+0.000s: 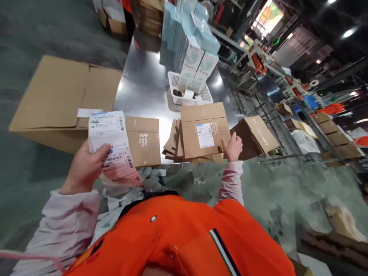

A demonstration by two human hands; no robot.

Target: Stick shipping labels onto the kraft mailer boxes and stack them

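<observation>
My left hand (82, 166) grips a strip of printed shipping labels (110, 132), thumb on top, above the table's left front corner. Part of a flat cardboard carton (146, 143) with white print shows behind the labels. At the front middle lies another flattened carton (191, 132), bearing a white shipping label (205, 135). Its lower right edge is in my right hand (232, 147), thumb over the face and fingers at the side. More folded cardboard (173, 140) pokes out under and left of this carton.
A white plastic basket (175, 100) and stacked light-blue boxes (195, 57) stand on the metal table (140, 84). Folded cartons (260, 134) lean at its right end. One large open cardboard box (57, 92) sits on the left. Plastic wrapping (149, 180) lies below the front edge.
</observation>
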